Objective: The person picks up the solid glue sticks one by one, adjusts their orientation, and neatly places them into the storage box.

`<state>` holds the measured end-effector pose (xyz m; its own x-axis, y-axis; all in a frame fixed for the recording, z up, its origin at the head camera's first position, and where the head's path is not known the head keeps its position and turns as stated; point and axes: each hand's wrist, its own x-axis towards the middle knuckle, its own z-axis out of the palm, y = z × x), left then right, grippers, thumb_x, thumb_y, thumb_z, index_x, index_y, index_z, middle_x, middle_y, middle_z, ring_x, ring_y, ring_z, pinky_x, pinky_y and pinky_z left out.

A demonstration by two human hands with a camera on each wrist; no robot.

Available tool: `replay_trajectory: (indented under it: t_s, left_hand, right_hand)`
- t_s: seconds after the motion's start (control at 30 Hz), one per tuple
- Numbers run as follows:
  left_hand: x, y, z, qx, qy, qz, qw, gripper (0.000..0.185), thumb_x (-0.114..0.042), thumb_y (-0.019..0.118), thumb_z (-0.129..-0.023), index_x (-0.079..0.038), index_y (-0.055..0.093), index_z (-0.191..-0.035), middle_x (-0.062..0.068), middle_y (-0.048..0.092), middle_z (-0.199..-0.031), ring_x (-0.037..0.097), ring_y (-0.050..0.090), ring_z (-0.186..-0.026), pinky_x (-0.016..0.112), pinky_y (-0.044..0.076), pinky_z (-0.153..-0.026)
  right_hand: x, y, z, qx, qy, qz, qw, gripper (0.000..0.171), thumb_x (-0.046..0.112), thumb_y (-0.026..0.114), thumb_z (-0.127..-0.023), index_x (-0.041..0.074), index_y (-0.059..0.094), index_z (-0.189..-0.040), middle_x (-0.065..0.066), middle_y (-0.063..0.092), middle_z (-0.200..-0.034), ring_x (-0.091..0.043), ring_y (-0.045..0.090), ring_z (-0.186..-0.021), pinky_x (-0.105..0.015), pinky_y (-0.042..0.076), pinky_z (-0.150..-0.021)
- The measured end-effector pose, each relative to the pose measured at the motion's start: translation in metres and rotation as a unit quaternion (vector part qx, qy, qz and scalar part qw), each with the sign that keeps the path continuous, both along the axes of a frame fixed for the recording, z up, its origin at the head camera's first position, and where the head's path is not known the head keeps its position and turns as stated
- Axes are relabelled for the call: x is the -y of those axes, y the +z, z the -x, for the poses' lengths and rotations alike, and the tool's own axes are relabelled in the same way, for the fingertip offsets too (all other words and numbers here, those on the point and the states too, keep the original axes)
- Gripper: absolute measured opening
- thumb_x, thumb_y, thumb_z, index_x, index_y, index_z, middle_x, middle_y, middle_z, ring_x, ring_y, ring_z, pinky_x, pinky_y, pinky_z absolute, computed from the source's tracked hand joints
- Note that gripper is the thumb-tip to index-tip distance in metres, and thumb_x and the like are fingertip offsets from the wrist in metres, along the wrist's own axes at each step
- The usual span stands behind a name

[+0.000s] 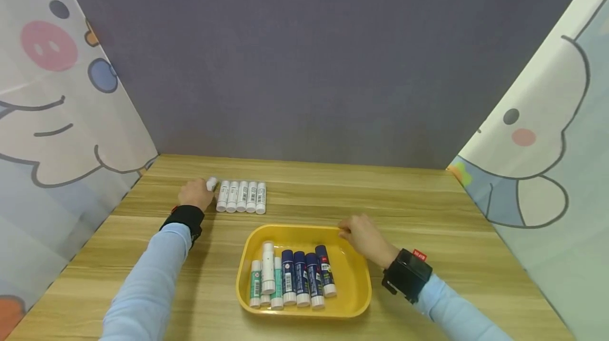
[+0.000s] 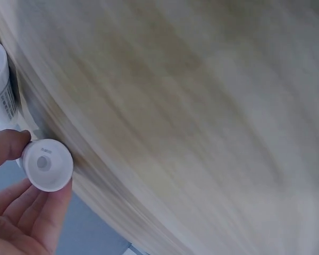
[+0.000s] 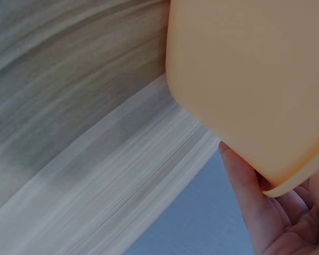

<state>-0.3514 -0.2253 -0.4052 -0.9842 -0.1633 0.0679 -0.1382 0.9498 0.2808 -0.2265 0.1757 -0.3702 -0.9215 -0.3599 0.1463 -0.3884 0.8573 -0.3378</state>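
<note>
White glue stick [image 2: 49, 164] pinched in left hand [image 1: 196, 194], just left of the five-stick row [image 1: 242, 196]; long axis looks roughly near-far, like theirs. Left hand's nearer the row; right hand [image 1: 367, 239] grips yellow tray [image 1: 350, 277] at its far right corner. Wood-grain table [image 1: 428, 214], grey panel [image 1: 304, 66] beyond, cartoon-print sheets [image 1: 62, 145] left and right.

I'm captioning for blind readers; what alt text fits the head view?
A person's left hand holds a white tube beside five lined-up white tubes on a wooden table; the right hand grips the rim of a yellow tray containing blue, green and white tubes.
</note>
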Motion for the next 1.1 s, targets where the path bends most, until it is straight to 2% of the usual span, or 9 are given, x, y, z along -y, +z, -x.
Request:
replay_trajectory:
  t_s: [0.13,0.3,0.37,0.5,0.6,0.73,0.97,1.1]
  left_hand:
    - [0.004,0.002,-0.003,-0.022,0.001,-0.006,0.9997,0.026,-0.015,0.055,-0.081,0.01,0.059,-0.087,0.027,0.06,-0.075,0.039,0.058,-0.063,0.044,0.044,-0.047]
    - [0.009,0.01,-0.01,-0.045,-0.001,0.002,0.999,0.027,-0.017,0.057,-0.081,0.01,0.059,-0.084,0.025,0.059,-0.07,0.036,0.057,-0.06,0.043,0.043,-0.046]
    - [0.009,0.014,-0.013,-0.049,-0.008,0.009,0.9987,0.029,-0.018,0.058,-0.081,0.011,0.058,-0.084,0.023,0.058,-0.069,0.035,0.056,-0.059,0.043,0.043,-0.046]
    - [0.006,0.024,-0.02,-0.059,-0.028,0.009,0.9978,0.029,-0.022,0.059,-0.081,0.006,0.057,-0.073,0.016,0.054,-0.062,0.03,0.051,-0.054,0.038,0.038,-0.045]
    - [0.001,0.032,-0.025,-0.062,-0.042,-0.009,0.9971,0.028,-0.023,0.059,-0.081,-0.001,0.055,-0.064,0.01,0.051,-0.058,0.025,0.047,-0.051,0.034,0.033,-0.044]
    - [-0.008,0.043,-0.035,-0.057,-0.067,-0.023,0.9959,0.025,-0.021,0.058,-0.082,-0.004,0.057,-0.064,0.006,0.052,-0.055,0.021,0.046,-0.049,0.03,0.03,-0.044]
    - [-0.036,0.06,-0.056,-0.07,-0.12,-0.02,0.9901,0.029,-0.02,0.066,-0.078,-0.008,0.049,-0.057,-0.003,0.033,-0.051,0.013,0.033,-0.046,0.025,0.022,-0.043]
    - [-0.051,0.067,-0.069,-0.09,-0.153,-0.006,0.9842,0.033,-0.019,0.068,-0.076,-0.009,0.046,-0.054,-0.003,0.029,-0.052,0.012,0.03,-0.047,0.024,0.02,-0.044]
  right_hand:
    - [0.001,0.0,0.001,0.005,-0.002,0.003,1.0,0.002,0.008,0.069,-0.079,0.008,0.071,-0.079,0.003,0.062,-0.068,-0.008,0.041,-0.056,-0.021,0.033,-0.055]
    - [0.002,0.001,0.0,0.015,-0.017,0.005,1.0,0.008,0.008,0.069,-0.079,0.008,0.073,-0.086,-0.002,0.069,-0.081,-0.009,0.045,-0.061,-0.026,0.039,-0.063]
    - [0.002,0.002,0.0,0.019,-0.02,0.005,1.0,0.008,0.008,0.069,-0.079,0.008,0.073,-0.086,-0.003,0.07,-0.082,-0.009,0.046,-0.062,-0.028,0.041,-0.063]
    - [0.001,0.001,0.0,0.021,-0.023,0.004,1.0,0.009,0.008,0.069,-0.079,0.008,0.073,-0.087,-0.003,0.07,-0.083,-0.01,0.048,-0.064,-0.03,0.041,-0.068]
    - [0.001,0.0,0.0,0.024,-0.022,0.008,0.999,0.011,0.008,0.069,-0.079,0.007,0.073,-0.089,-0.004,0.07,-0.084,-0.01,0.049,-0.066,-0.031,0.042,-0.07]
    - [-0.001,0.002,-0.002,0.031,-0.019,0.016,0.999,0.01,0.007,0.068,-0.079,0.007,0.072,-0.088,-0.004,0.07,-0.084,-0.011,0.049,-0.065,-0.03,0.044,-0.067]
    - [-0.002,0.003,-0.001,0.027,-0.025,0.005,0.999,0.009,0.008,0.069,-0.079,0.009,0.073,-0.087,-0.002,0.069,-0.082,-0.012,0.048,-0.067,-0.033,0.041,-0.071]
    - [-0.002,0.002,0.001,0.015,-0.025,0.007,1.0,0.008,0.008,0.069,-0.078,0.009,0.073,-0.086,-0.002,0.069,-0.081,-0.011,0.048,-0.065,-0.031,0.042,-0.068]
